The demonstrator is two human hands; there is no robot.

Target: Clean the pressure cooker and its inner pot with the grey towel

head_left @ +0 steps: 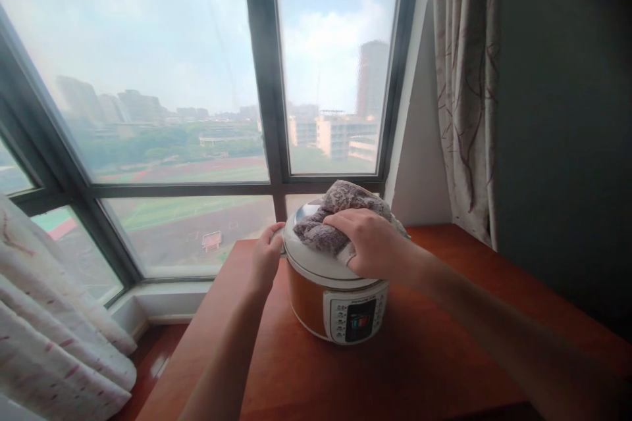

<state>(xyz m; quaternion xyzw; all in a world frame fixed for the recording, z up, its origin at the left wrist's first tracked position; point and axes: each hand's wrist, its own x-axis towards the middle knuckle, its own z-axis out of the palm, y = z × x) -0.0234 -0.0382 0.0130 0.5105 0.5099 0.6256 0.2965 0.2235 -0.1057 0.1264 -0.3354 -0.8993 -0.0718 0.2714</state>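
Note:
An orange and white electric cooker (pixel 311 296) stands on a reddish wooden table (pixel 434 355), its control panel facing me. A grey fluffy cloth (pixel 340 200) lies bunched on the cooker's white lid (pixel 309 262). My right hand (pixel 370 243) presses down on the cloth, fingers curled over it. My left hand (pixel 265 258) grips the left edge of the lid.
A large window (pixel 197 112) with dark frames rises behind the table. A patterned curtain (pixel 464 92) hangs at the right beside a dark wall. A white curtain (pixel 49 335) is bunched at the lower left. The table's left edge drops to the floor.

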